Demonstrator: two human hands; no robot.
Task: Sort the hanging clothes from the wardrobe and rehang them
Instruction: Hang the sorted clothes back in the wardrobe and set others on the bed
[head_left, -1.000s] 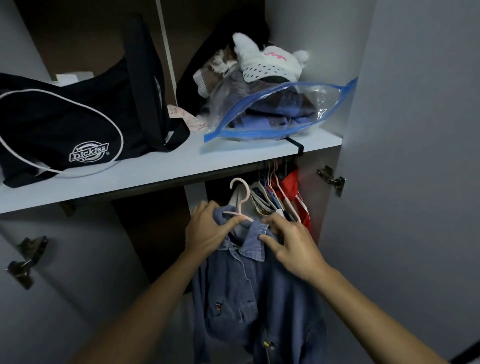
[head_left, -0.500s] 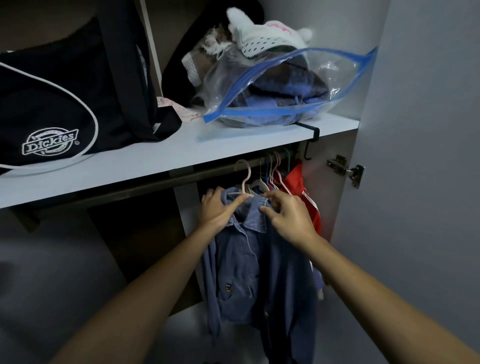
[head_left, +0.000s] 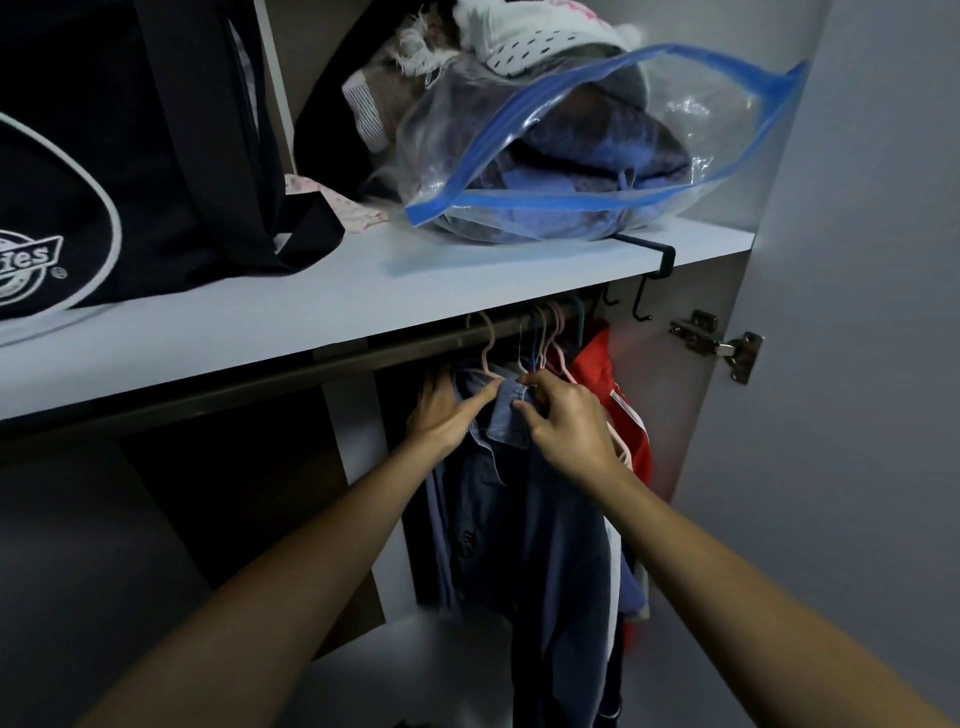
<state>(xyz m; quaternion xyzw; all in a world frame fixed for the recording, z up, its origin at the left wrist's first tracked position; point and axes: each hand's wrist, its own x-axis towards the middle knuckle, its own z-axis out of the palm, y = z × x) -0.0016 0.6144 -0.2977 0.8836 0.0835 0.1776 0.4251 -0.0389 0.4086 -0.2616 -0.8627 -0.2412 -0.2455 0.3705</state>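
Here your left hand (head_left: 441, 415) and right hand (head_left: 566, 421) both pinch the collar of the denim shirt (head_left: 519, 519), its pink hanger (head_left: 485, 343) hooked over the rail (head_left: 260, 382) beside the other hung garments, so rehanging looks nearly complete, release pending

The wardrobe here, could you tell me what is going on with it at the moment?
A person is hanging a denim shirt in the wardrobe. Both hands are at its collar: the left hand grips the left side and the right hand pinches the right side. The shirt's pink hanger has its hook up at the rail, beside more hangers and a red garment. On the shelf above sit a black bag and a clear zip bag of clothes.
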